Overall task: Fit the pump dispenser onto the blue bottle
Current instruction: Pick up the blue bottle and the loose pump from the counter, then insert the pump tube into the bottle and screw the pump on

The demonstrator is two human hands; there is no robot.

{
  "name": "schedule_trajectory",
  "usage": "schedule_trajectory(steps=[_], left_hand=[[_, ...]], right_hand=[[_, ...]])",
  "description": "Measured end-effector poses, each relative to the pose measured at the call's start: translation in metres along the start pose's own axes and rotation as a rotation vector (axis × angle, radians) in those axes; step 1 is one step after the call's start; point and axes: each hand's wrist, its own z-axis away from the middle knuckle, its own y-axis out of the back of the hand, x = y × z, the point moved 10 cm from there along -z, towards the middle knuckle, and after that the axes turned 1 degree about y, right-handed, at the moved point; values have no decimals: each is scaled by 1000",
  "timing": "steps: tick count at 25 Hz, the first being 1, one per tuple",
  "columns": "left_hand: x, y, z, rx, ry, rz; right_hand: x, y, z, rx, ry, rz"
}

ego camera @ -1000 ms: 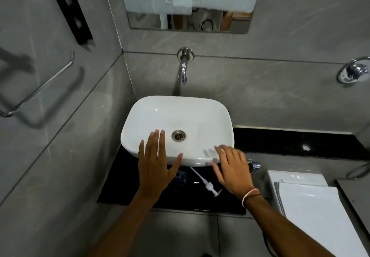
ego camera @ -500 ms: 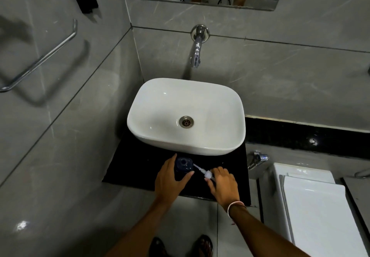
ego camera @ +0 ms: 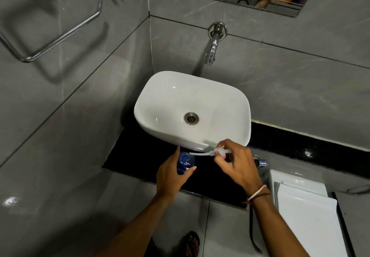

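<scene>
A blue transparent bottle (ego camera: 185,161) stands on the black counter (ego camera: 140,156) just in front of the white basin (ego camera: 192,110). My left hand (ego camera: 173,173) wraps around the bottle's left side, thumb on its near side. My right hand (ego camera: 237,162) pinches the white pump dispenser (ego camera: 218,152) by its head. The pump lies nearly level, its thin white tube pointing left, with the tube's tip at the bottle's open mouth. My fingers hide most of the pump head.
A chrome tap (ego camera: 213,46) juts from the grey wall above the basin. A towel rail (ego camera: 52,38) is on the left wall. A white toilet cistern lid (ego camera: 306,212) sits at lower right, with a small chrome valve (ego camera: 261,162) beside my right hand.
My right hand has lifted the pump off the counter and swung its tube over to the bottle's mouth. My left hand has stayed gripped on the bottle. The camera has tilted further down.
</scene>
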Motion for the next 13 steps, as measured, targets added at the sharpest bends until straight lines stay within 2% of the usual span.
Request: schedule_trajectory(steps=[6, 10, 13], left_hand=[[3, 2, -2, -16, -59, -116], [7, 5, -1, 5, -152, -352], [12, 10, 1, 44, -205, -443]], right_hand=[[-47, -13, -30, -191, 156, 285], [-62, -47, -36, -366, 255, 459], [-69, -77, -41, -500, 294, 531]])
